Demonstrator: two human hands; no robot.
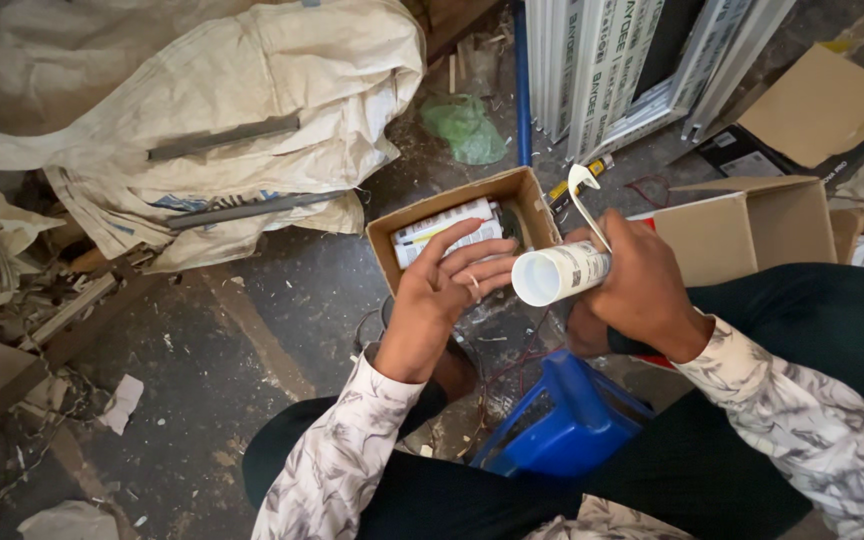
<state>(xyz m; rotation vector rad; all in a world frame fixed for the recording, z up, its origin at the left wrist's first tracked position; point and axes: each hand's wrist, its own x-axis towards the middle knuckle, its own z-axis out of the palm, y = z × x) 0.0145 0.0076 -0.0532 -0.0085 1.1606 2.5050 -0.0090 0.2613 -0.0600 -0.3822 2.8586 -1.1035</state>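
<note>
Here, tube (557,273) (white) in right hand (642,290)

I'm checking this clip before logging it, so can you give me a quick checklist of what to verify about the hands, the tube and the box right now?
1. Right hand has a firm wrap on the white cartridge tube: ok.
2. Tube's open end faces the camera, unblocked: ok.
3. Left hand free of any load, fingers spread over the small cardboard box: ok.
4. Box open, with more tubes lying inside: ok.
5. Curved white nozzle attached to the held tube: cannot tell.
6. Floor around the box free of clutter: not ok, scraps and wires lie about.
</note>
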